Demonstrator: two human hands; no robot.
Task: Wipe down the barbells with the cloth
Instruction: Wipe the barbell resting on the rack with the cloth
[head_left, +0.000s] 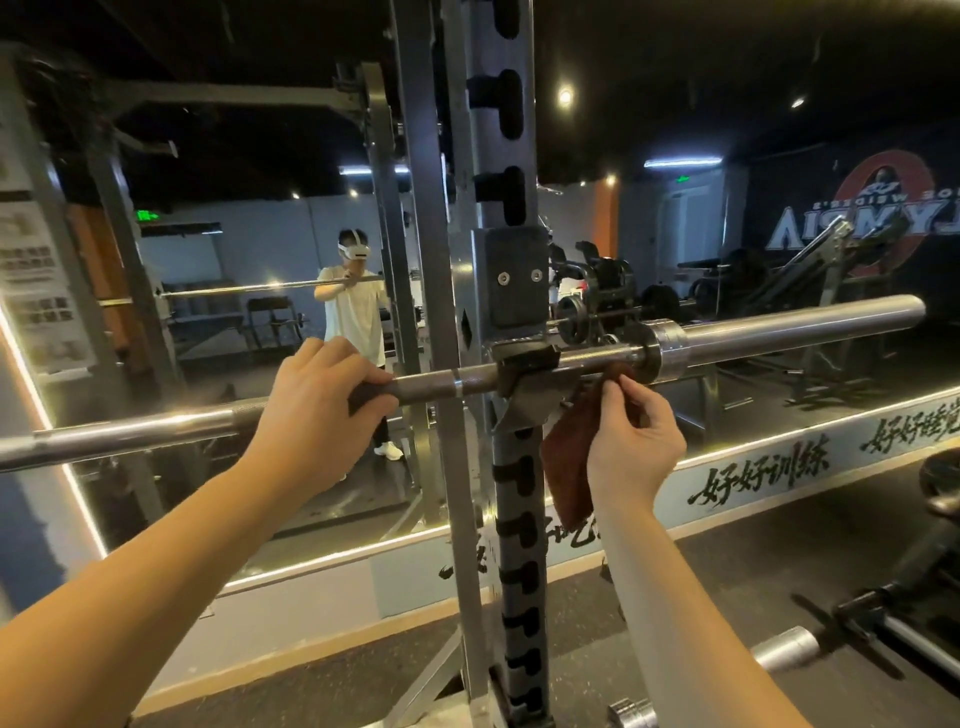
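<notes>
Now left grip curled round barbell; right grip pinching cloth, top touching barbell underside.

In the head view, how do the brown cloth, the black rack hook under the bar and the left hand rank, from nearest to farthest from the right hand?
1. The brown cloth: pinched by the right hand, hanging under the steel barbell.
2. The black metal rack hook: just left, cradling the barbell.
3. The left hand: farther left, gripping the barbell's shaft.
</notes>
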